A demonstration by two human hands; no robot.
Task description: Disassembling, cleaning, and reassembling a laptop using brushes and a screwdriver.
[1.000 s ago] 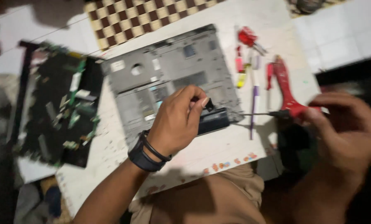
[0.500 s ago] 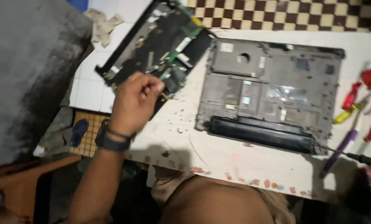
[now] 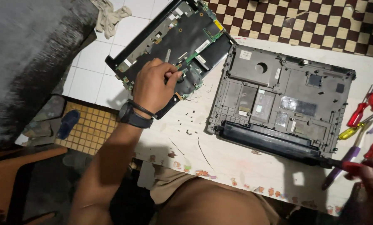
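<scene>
1. A pale rag (image 3: 109, 16) lies on the white floor tiles at the upper left, and a blue sandal (image 3: 68, 123) sits on the yellow mat lower down.
2. The circuit board tray (image 3: 169, 46), black with green boards and silver parts, lies tilted over the left corner of the bench (image 3: 236, 166), partly hanging past its edge.
3. The left hand (image 3: 153, 85), with a dark watch (image 3: 132, 116) on the wrist, rests on the tray's lower part. Its grip is pinched nearly closed, thumb and fingertips drawn together on the board; whether anything small sits between them I cannot tell.
4. Small dark screws (image 3: 186, 121) lie scattered on the bench just beside the tray.
5. The grey laptop base (image 3: 282, 100) lies flat at mid-bench, underside up, with a long black battery (image 3: 270, 141) along its near edge.
6. Red, yellow and purple screwdrivers (image 3: 361, 121) lie near the right edge.
7. The right hand (image 3: 372, 179), at the lower right corner, is closed around a red-handled screwdriver (image 3: 345, 166) whose dark shaft touches the battery's right end.
</scene>
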